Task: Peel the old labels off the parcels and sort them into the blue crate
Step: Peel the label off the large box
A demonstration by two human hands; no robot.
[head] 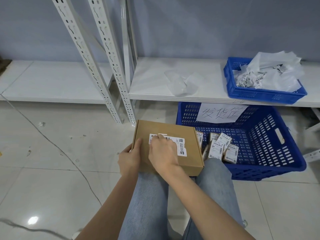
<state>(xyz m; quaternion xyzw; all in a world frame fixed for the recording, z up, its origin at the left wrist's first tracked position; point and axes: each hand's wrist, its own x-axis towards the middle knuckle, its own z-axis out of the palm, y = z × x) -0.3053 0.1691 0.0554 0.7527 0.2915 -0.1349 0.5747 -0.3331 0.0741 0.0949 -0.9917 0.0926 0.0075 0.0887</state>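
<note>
Centrally, brown parcel (166,146) rested on person's knees, just left of large blue crate (270,146) on floor. Left hand (129,157) gripped parcel's left edge, thumb on top face. Right hand (163,153) lay over white label (180,145) on parcel top, fingertips pinching label's lifted upper-left corner. Small labelled parcels (220,148) stood inside crate, near its left wall. Handwritten paper sign (221,113) hung on crate's far wall. Smaller blue basket (259,94) holding peeled labels (249,78) sat on shelf (173,80) above crate.

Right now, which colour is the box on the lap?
Plain brown cardboard box; head view shows it.
</note>
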